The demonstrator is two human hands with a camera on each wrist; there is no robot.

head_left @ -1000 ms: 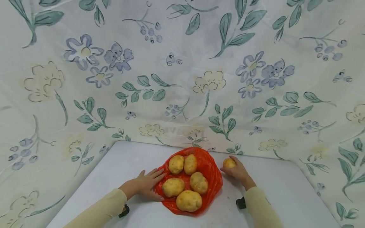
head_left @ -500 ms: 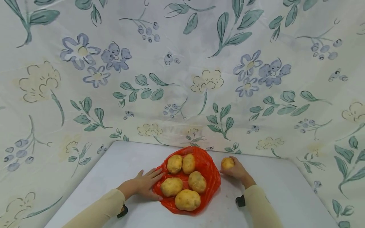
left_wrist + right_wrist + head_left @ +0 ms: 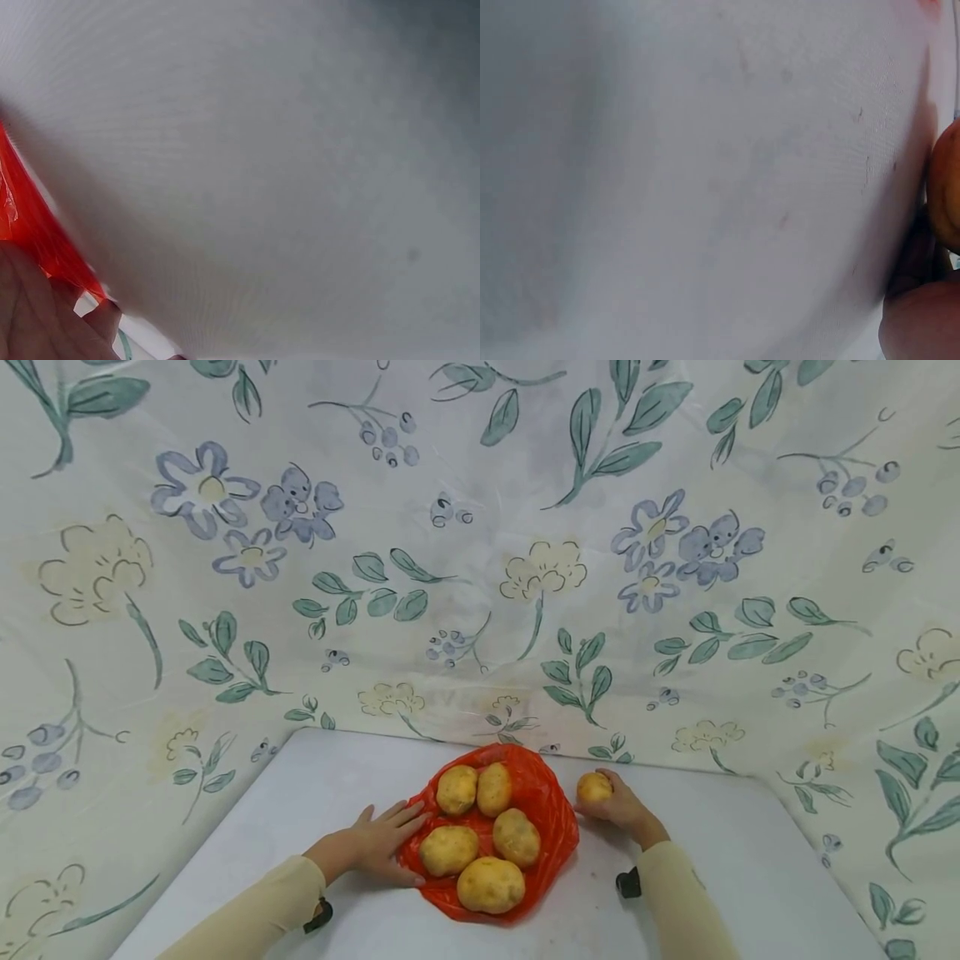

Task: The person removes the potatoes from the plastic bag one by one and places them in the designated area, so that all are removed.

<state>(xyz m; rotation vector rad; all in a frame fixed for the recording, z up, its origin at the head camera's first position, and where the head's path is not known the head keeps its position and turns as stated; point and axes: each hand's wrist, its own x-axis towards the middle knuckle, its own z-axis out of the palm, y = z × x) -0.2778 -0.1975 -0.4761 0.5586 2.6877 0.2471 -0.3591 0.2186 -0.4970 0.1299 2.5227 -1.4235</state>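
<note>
In the head view a red plastic bag [image 3: 551, 835] lies spread on the white table, with several yellow potatoes [image 3: 491, 885] on it. My left hand [image 3: 375, 847] rests on the bag's left edge, its fingers spread and straight. The left wrist view shows part of that hand [image 3: 45, 315] against the red plastic [image 3: 34, 225]. Just right of the bag, my right hand [image 3: 621, 810] grips a single smaller potato [image 3: 592, 787] between thumb and fingers. At the right border of the right wrist view, this potato [image 3: 946, 187] and a finger [image 3: 919, 322] are partly cut off.
The white table [image 3: 720, 860] reaches back to a hanging floral cloth [image 3: 480, 610], which also rises along both sides. Small brown specks [image 3: 784, 221] dot the tabletop near the right hand. A black wrist camera [image 3: 628, 883] sits under the right sleeve.
The head view has shifted slightly, so everything appears a little farther left. Both hands keep their places, the left on the bag's edge and the right around the potato.
</note>
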